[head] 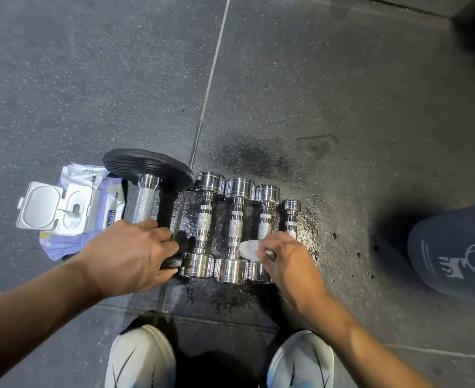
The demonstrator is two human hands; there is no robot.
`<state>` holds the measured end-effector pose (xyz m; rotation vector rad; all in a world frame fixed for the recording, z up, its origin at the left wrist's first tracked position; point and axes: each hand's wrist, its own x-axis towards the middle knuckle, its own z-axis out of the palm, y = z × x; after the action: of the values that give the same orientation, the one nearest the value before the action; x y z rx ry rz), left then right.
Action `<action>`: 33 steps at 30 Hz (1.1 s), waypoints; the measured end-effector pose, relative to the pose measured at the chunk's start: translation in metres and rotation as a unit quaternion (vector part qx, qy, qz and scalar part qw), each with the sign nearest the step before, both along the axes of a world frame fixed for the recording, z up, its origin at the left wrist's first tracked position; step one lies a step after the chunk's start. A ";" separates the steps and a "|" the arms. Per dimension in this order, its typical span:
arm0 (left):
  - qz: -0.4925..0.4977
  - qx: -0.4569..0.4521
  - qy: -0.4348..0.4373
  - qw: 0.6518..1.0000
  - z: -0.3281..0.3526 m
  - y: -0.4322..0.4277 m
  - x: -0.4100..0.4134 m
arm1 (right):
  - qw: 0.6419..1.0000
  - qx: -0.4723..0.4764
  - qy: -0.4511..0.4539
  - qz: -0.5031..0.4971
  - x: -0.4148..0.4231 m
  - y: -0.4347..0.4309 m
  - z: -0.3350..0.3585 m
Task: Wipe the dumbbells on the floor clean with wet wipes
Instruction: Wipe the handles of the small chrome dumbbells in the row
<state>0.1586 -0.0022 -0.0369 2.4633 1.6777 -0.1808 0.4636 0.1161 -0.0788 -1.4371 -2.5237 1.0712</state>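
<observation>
Several chrome dumbbells lie side by side on the dark rubber floor. The biggest, a dumbbell with black plates [146, 175], lies at the left; my left hand [130, 253] curls over its near plate. To its right lie a chrome dumbbell [204, 219], a second [236, 222], a third [265, 211] and the smallest dumbbell [291, 217]. My right hand [284, 259] pinches a white wet wipe [249, 249] against the near end of the third one, hiding that end and the smallest one's near end.
An open pack of wet wipes [68, 208] with its white lid flipped up lies left of the dumbbells. The floor around the dumbbells is wet. My white shoes [141, 357] stand just below. Another person's dark trouser leg [454, 247] is at the right.
</observation>
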 end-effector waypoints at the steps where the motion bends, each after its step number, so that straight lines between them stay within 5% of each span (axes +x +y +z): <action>1: -0.001 0.002 -0.001 1.000 0.000 0.001 0.000 | 1.000 -0.011 -0.011 0.013 0.000 0.002 0.003; 8: -0.003 0.005 0.009 1.000 0.001 0.001 0.001 | 0.997 -0.046 -0.038 0.046 -0.001 0.004 0.015; 13: -0.004 0.005 0.012 1.000 0.001 0.001 0.002 | 0.975 0.061 -0.168 0.133 0.001 0.000 0.025; 17: -0.002 0.004 0.019 1.000 0.000 -0.001 0.002 | 0.995 0.035 -0.068 0.061 0.001 0.000 0.020; 21: 0.004 0.001 0.027 1.000 0.002 0.002 0.004 | 0.990 0.051 -0.126 0.024 -0.007 0.001 0.019; 26: -0.003 -0.002 0.025 1.000 0.003 0.001 0.004 | 0.989 0.135 -0.059 0.017 -0.014 0.015 0.015; 30: -0.005 -0.005 0.026 1.000 0.005 0.002 0.004 | 0.987 0.078 0.078 -0.117 -0.024 0.036 0.022; 33: -0.005 -0.006 0.026 1.000 0.006 0.001 0.004 | 0.985 0.079 0.079 -0.131 -0.031 0.036 0.021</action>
<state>0.1627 -0.0010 -0.0312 2.4811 1.6794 -0.2577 0.4327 0.1517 -0.0581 -1.5209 -2.1824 0.8816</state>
